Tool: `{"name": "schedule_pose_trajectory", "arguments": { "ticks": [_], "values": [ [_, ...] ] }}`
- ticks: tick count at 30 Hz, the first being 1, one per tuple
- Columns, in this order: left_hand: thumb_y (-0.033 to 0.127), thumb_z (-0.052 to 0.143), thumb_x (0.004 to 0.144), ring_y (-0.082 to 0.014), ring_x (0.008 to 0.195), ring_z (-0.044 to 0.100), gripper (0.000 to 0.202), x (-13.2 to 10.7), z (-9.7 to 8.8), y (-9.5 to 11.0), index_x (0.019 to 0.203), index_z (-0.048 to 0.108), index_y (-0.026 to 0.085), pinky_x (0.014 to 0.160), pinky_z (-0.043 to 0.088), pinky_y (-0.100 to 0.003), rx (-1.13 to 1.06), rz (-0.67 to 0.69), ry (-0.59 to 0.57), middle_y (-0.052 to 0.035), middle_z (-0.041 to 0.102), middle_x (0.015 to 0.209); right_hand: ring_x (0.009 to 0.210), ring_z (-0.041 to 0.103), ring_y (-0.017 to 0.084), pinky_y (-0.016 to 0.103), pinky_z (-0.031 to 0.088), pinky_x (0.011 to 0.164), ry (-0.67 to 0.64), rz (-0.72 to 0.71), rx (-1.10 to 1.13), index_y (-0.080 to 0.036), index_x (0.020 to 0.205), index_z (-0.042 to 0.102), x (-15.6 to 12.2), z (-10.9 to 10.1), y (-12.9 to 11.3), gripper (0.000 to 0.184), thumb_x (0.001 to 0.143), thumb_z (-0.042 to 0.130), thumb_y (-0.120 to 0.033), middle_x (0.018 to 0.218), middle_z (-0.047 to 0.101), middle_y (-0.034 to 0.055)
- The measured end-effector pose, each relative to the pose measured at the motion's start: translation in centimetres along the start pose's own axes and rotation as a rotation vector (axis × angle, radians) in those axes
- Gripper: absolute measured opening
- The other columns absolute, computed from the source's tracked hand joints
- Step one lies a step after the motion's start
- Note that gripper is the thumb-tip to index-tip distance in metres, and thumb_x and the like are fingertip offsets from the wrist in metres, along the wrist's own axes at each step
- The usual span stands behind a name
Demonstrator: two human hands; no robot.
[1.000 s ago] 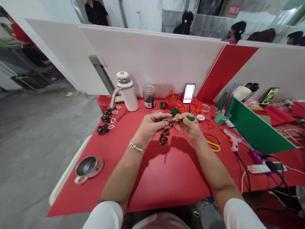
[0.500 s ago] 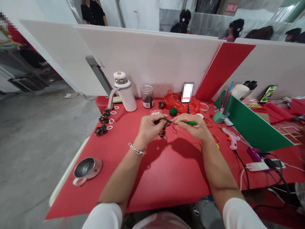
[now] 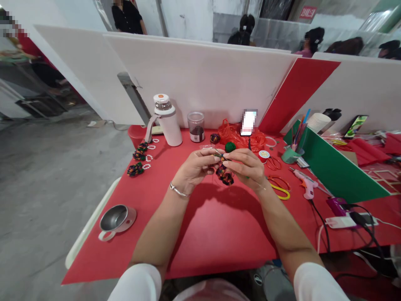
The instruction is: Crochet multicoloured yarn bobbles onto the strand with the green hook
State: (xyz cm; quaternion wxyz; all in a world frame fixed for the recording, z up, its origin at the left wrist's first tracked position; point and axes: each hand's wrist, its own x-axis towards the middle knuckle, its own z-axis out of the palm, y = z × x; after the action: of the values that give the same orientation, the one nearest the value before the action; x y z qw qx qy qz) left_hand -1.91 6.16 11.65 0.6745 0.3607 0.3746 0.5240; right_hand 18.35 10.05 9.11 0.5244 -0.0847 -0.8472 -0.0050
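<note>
Your left hand [image 3: 196, 167] and right hand [image 3: 247, 167] meet fingertip to fingertip above the red table [image 3: 219, 225], both raised off its surface. Each hand pinches thumb against fingers on the upper end of the multicoloured yarn piece [image 3: 226, 175]. The piece hangs just below the pinch point, between the two palms and nearer your right one, clear of the table. A thin metal tip [image 3: 217, 151] projects above your left fingers. The green yarn ball [image 3: 230, 146] lies just beyond your fingertips.
</note>
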Motion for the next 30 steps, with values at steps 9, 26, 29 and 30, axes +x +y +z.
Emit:
{"name": "schedule_pose_trajectory", "arguments": {
  "ticks": [9, 26, 29, 30],
  "values": [
    [0.019, 0.082, 0.061, -0.0116, 0.055, 0.058, 0.030, 0.0, -0.7, -0.2, 0.090, 0.082, 0.013, 0.050, 0.041, -0.023, 0.303, 0.137, 0.043, -0.0044, 0.070, 0.067, 0.090, 0.077, 0.020, 0.036, 0.063, 0.084, -0.097, 0.674, 0.551, -0.026, 0.097, 0.079, 0.6, -1.9, -0.7, 0.016, 0.094, 0.068, -0.038, 0.096, 0.081, 0.0040],
    [0.028, 0.093, 0.058, -0.0083, 0.055, 0.054, 0.040, 0.0, 0.7, -0.7, 0.095, 0.083, 0.017, 0.047, 0.040, -0.021, 0.163, 0.299, 0.101, -0.0047, 0.074, 0.076, 0.095, 0.073, 0.020, 0.039, 0.062, 0.086, 0.172, 0.467, 0.370, -0.028, 0.105, 0.078, 0.6, 0.8, -1.6, 0.016, 0.096, 0.065, -0.029, 0.103, 0.077, 0.0054],
    [0.028, 0.095, 0.055, -0.0078, 0.055, 0.052, 0.043, 0.3, 1.1, -1.2, 0.095, 0.083, 0.017, 0.048, 0.040, -0.022, 0.172, 0.386, 0.185, -0.0031, 0.072, 0.073, 0.098, 0.071, 0.020, 0.039, 0.061, 0.085, 0.159, 0.310, 0.082, -0.033, 0.115, 0.075, 0.0, 1.5, -1.7, 0.025, 0.094, 0.067, -0.021, 0.110, 0.076, 0.0055],
    [0.028, 0.095, 0.055, -0.0078, 0.055, 0.052, 0.044, 0.3, 1.4, -1.4, 0.095, 0.082, 0.017, 0.049, 0.041, -0.022, 0.158, 0.406, 0.212, -0.0021, 0.071, 0.072, 0.099, 0.071, 0.021, 0.038, 0.061, 0.084, 0.154, 0.252, -0.009, -0.034, 0.118, 0.074, -0.3, 1.9, -1.7, 0.030, 0.093, 0.068, -0.020, 0.111, 0.075, 0.0056]
  ]
}}
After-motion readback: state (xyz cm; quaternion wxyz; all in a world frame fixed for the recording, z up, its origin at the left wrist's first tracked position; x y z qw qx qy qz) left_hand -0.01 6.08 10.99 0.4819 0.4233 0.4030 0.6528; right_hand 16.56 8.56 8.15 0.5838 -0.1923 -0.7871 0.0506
